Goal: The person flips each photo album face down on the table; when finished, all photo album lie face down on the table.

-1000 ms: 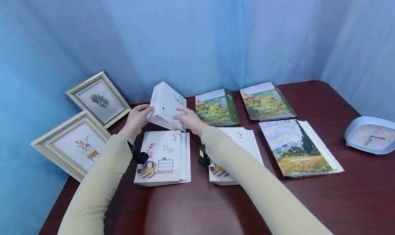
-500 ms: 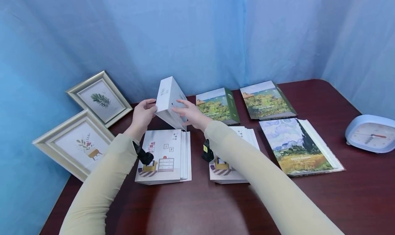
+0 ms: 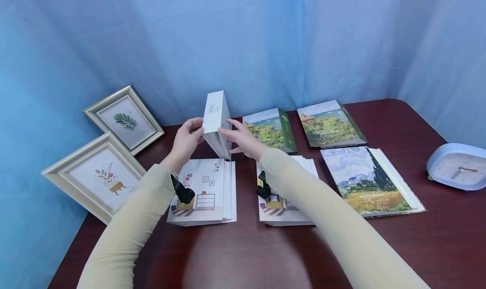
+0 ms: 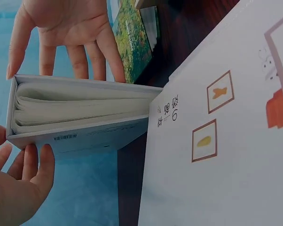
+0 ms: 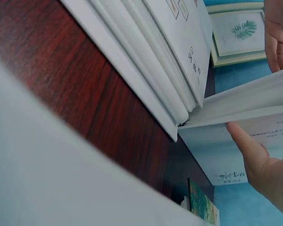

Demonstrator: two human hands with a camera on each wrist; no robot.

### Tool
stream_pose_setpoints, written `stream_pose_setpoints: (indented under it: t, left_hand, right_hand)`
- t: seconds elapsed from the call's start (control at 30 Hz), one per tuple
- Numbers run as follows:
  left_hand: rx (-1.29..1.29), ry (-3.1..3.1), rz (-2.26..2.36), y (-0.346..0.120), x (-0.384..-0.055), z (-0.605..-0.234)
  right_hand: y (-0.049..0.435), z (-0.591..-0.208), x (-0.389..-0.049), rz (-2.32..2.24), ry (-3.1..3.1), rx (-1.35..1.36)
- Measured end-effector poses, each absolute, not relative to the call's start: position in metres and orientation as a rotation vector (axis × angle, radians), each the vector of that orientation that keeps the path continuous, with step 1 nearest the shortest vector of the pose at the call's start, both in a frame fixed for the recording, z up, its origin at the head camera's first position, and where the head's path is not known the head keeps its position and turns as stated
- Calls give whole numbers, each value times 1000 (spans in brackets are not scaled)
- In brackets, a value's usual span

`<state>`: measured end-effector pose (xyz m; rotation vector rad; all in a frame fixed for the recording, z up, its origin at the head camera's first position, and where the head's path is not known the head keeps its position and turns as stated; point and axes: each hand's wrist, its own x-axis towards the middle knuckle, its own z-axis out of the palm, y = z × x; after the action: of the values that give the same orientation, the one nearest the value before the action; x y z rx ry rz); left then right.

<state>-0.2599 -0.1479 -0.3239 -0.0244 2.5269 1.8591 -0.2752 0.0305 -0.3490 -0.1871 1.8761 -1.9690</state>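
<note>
A thick white photo album [image 3: 214, 114] stands on edge at the back, its spine toward me and its pages seen in the left wrist view. My left hand [image 3: 187, 141] grips its left side, fingertips on the printed cover. On the other side my right hand [image 3: 244, 141] holds it, thumb at the spine edge and fingers along the cover. Just in front lies a white album [image 3: 205, 187] with a drawn room on it. A similar white album [image 3: 282, 202] lies partly hidden under my right forearm.
Two gilt picture frames [image 3: 127, 122] stand at the left. A green album [image 3: 267, 128] lies beside my right hand, with a matching album [image 3: 330, 124] farther right. In front of that lies an album with a cypress painting [image 3: 368, 179]. A blue clock [image 3: 457, 166] stands far right.
Between my hands the white album has turned from leaning with its cover toward me to standing more upright, spine facing me. Both hands have shifted slightly right with it.
</note>
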Motion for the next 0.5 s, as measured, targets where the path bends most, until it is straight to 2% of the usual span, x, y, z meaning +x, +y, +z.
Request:
stream_pose_setpoints:
  t: [0.5]
  left_hand:
    - [112, 2362, 1885, -136, -257, -332]
  right_hand:
    - [38, -342, -274, -1993, 1876, -170]
